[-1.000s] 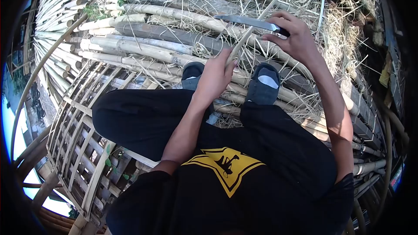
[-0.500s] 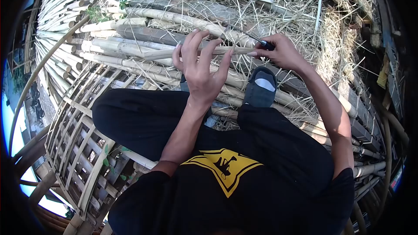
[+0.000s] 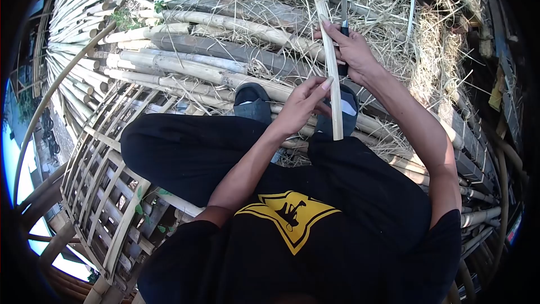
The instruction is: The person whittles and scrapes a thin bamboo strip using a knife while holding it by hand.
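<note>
A long, pale bamboo strip (image 3: pixel 336 110) stands nearly upright in the view, its lower end over my right knee. My left hand (image 3: pixel 301 106) pinches the strip at its lower part between thumb and fingers. Higher up, my right hand (image 3: pixel 355 56) grips the same strip with thumb and fingers. A knife (image 3: pixel 343 0) is also in my right hand, its blade pointing away from me alongside the strip. Part of the dark handle is hidden by the fingers.
Bamboo poles (image 3: pixel 225 22) lie across the ground ahead, with straw-like shavings (image 3: pixel 382 22) over them. A woven bamboo lattice (image 3: pixel 107 186) is at my left. My sandalled feet rest on the poles, near a dark beam (image 3: pixel 197 45).
The bamboo strip has turned from lying crosswise to pointing away from me. My left hand has moved right and closed on it. The knife now points forward.
</note>
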Action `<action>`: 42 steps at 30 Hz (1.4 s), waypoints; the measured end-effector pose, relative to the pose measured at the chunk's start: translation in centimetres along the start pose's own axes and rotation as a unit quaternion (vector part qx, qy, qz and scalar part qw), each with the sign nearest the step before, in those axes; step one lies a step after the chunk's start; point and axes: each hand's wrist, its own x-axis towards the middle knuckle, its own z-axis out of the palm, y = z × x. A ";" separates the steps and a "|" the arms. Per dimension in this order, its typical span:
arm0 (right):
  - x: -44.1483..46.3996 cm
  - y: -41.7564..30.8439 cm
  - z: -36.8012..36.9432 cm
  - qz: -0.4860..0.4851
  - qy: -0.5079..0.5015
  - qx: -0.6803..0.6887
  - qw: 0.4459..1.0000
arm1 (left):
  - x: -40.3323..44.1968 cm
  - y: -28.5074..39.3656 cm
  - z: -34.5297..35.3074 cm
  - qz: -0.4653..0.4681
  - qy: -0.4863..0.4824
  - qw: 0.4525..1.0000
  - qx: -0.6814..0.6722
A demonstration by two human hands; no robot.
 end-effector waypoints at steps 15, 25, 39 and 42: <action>-2.5 2.2 -2.6 -0.117 0.000 -0.512 0.851 | 0.3 -0.6 -0.4 -0.053 0.047 0.997 -0.044; -4.0 4.2 -4.1 -0.200 -0.174 -0.622 0.736 | 0.7 -1.5 -1.4 -0.016 0.108 0.993 0.031; -0.4 -2.2 -12.3 -0.144 0.092 -0.677 0.716 | 0.0 0.0 -0.6 -0.051 0.045 0.998 0.011; -1.3 -1.7 -9.9 -0.193 0.100 -0.626 0.749 | 0.3 0.0 -0.2 -0.027 0.066 0.997 -0.006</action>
